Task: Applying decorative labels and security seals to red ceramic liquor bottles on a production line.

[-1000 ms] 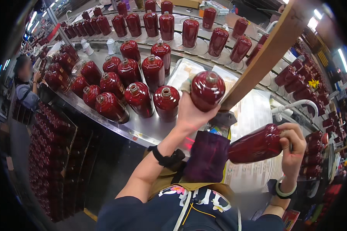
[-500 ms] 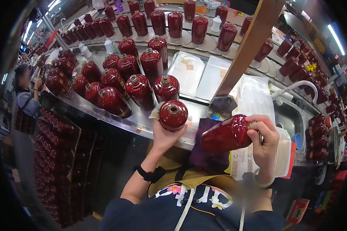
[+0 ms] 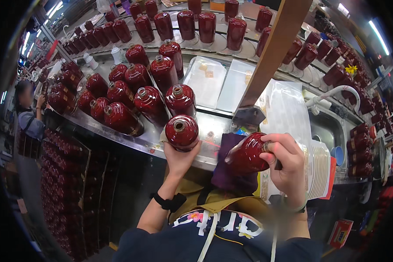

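My left hand (image 3: 181,160) is wrapped round a glossy dark red bottle (image 3: 182,133), upright with its open mouth facing up. A pale cloth or sheet shows at that bottle's left side. By its neck, my right hand (image 3: 285,166) grips a second red bottle (image 3: 245,157), which lies tilted with its base to the left. This bottle rests on or just over a purple cloth (image 3: 225,177) at the table's front edge. Beyond my left hand several more red bottles (image 3: 151,105) stand close together on the metal table.
A conveyor (image 3: 218,43) carrying red bottles curves along the back. A wooden post (image 3: 270,56) rises right of centre. Further right are a sink (image 3: 329,131), a white tap (image 3: 336,97) and stacked pale sheets (image 3: 320,168). Another person (image 3: 30,111) stands far left, near stacked bottles (image 3: 65,183).
The left-hand bottle sits slightly further left in view. My right hand and its bottle have shifted left, and the bottle now points more toward me. Conveyor bottles have changed position.
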### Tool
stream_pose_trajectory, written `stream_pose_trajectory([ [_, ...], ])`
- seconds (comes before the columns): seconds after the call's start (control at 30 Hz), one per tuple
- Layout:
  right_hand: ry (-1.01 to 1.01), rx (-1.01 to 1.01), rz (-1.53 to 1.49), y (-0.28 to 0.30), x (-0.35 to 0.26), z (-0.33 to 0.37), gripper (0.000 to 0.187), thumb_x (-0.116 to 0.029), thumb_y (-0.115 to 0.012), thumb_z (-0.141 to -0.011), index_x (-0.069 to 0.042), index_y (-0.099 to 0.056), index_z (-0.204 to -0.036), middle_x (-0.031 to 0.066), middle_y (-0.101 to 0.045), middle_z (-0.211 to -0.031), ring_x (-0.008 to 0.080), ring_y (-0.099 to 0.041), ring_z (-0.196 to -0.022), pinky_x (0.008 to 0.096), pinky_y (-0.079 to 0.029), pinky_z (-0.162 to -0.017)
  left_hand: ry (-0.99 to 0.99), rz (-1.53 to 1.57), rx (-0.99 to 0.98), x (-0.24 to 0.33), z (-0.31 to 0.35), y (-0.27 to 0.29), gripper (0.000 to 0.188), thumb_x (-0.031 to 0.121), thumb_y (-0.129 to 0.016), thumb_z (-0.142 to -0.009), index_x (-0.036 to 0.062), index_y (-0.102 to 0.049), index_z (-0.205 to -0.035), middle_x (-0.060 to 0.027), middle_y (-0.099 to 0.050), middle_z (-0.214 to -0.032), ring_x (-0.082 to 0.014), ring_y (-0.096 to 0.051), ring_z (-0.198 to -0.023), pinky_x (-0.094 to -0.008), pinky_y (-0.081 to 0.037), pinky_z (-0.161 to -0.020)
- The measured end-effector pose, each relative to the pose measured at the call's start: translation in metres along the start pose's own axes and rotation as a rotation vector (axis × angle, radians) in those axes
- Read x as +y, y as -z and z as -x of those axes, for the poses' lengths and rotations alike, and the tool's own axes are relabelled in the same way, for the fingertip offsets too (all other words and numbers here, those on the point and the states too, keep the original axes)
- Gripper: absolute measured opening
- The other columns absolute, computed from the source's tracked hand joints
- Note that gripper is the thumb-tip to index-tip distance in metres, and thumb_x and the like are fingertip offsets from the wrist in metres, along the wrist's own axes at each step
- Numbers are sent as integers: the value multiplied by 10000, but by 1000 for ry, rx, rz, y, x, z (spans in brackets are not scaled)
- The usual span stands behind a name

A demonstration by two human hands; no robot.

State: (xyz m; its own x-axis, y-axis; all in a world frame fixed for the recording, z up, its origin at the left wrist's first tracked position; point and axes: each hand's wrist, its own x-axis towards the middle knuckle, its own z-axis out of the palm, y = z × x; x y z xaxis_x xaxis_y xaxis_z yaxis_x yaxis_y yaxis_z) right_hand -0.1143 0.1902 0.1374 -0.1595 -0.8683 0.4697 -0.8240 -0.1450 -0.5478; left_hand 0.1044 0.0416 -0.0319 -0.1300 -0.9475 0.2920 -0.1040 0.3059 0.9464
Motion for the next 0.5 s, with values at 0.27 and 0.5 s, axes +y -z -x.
stream_pose_trajectory([
  [0.27,-12,44,121,-2,18,4,216,-91,-818,-805,-9,-626,-861,102,-705,-1030,317,-649,-820,403,-531,-707,70,-22,-75,10,6,7,809,80,-945,-667,2,-485,-1327,-123,-615,-1269,-220,-656,-1149,-361,-543,-981],
  [0.5,-171,118,19,-3,23,25,201,-75,-811,-818,-7,-626,-857,129,-719,-1002,313,-664,-826,386,-529,-717,-379,-361,42,-3,37,21,976,241,-948,-688,2,-358,-1428,-149,-449,-1341,-300,-547,-1168,-450,-462,-1026],
])
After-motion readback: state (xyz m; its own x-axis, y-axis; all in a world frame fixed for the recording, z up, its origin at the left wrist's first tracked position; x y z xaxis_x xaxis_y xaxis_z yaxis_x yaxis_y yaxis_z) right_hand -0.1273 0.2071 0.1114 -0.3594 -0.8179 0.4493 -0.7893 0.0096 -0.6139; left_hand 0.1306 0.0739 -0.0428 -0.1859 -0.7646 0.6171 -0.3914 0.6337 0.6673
